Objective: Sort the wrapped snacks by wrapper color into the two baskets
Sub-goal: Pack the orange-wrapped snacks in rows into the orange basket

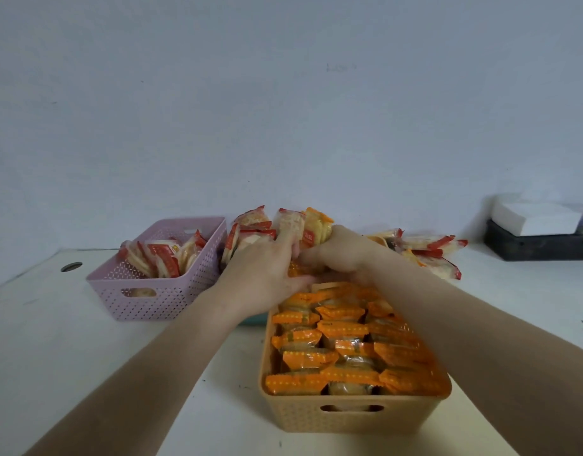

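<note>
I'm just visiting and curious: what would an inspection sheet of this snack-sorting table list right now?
Surface: white table with a round hole near its left edge.
Job's things: pink basket holding red-wrapped snacks; tan basket packed with orange-wrapped snacks; loose pile of mostly red packets against the wall.
Clutter: dark box with a white stack on top, far right; a teal edge under the left forearm, unidentifiable.
Hands: left hand and right hand both in the loose pile; right fingers curl round packets; left grip unclear.
Cables: nothing seen.
Surroundings: plain pale wall.
</note>
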A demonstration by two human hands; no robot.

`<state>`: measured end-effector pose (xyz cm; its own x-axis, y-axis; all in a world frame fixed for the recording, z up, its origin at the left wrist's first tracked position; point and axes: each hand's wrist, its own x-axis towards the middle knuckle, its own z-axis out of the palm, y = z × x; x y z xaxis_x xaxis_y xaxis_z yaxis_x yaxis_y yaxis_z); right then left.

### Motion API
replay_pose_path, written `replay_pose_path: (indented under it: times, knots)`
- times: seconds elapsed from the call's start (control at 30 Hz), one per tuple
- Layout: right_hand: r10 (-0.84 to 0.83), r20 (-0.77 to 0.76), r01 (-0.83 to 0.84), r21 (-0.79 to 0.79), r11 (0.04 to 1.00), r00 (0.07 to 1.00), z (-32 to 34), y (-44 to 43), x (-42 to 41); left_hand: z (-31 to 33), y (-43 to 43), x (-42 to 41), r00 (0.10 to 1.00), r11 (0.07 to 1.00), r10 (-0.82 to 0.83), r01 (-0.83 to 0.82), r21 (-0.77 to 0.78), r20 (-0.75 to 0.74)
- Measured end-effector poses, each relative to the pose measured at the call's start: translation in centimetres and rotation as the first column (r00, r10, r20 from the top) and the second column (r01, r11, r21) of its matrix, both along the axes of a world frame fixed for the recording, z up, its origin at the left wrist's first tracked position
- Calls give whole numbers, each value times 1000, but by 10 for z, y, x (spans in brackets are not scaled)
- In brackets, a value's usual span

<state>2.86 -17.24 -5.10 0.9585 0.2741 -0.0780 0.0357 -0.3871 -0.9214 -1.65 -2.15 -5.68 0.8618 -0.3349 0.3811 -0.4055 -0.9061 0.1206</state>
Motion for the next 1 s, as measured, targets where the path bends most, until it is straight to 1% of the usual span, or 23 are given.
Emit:
replay_pose_path:
  times: [0.03,0.07,0.13,0.23,0.27,0.3,0.33,0.37,0.4,0.43,0.5,0.6,0.67,0.77,0.8,0.83,0.87,0.93,1.0]
  knots:
    - [39,-92,-30,104,994,995,2,-3,-2,1,0,3,1000,1000,5,-5,-1,-12]
    - [77,-143,-54,160,986,987,3,-7,-3,0,1,6,1000,1000,5,-5,-3,-31]
    - [129,-177,-96,183,978,976,9,-15,-3,1,2,12,995,1000,10,-7,26,-96]
    - [139,-182,-107,171,979,973,16,-27,-5,2,2,18,991,989,16,4,149,-132]
    - [129,-164,-109,126,986,978,17,-30,-4,3,1,19,991,980,12,14,198,-132]
    - [111,-135,-106,45,993,985,18,-32,-6,3,1,19,990,971,11,22,238,-138]
    - [89,-84,-96,-81,992,992,18,-34,-8,3,-1,20,989,961,14,28,274,-149]
    - [78,-11,-79,-220,972,997,19,-35,-10,3,-2,20,985,951,23,31,306,-170]
    - [100,79,-69,-326,943,992,18,-35,-12,3,-3,20,978,946,34,34,323,-204]
    - [139,164,-69,-373,925,977,16,-34,-13,3,-5,20,969,946,40,42,321,-244]
    - [173,268,-62,-377,924,948,10,-32,-12,2,-8,19,958,949,37,55,310,-284]
    - [141,359,21,-413,911,923,6,-33,-12,1,-9,20,973,956,9,60,288,-231]
    - [190,334,-23,-444,896,923,5,-35,-13,-1,-7,21,977,966,6,49,254,-214]
    - [294,217,-140,-531,836,931,7,-37,-17,-3,-1,26,987,968,-23,62,244,-158]
    - [334,189,-174,-571,802,923,7,-37,-17,-3,0,27,986,966,-29,71,250,-166]
    - [364,176,-192,-603,775,915,7,-36,-18,-2,-1,25,978,962,-21,76,262,-206]
    - [377,189,-185,-625,758,907,6,-35,-19,-1,-2,23,966,960,-13,84,267,-260]
    - [362,256,-107,-667,737,897,4,-31,-22,-1,-4,18,938,953,13,94,287,-348]
    - [336,341,4,-708,706,878,3,-30,-23,-1,-5,16,941,948,20,90,305,-338]
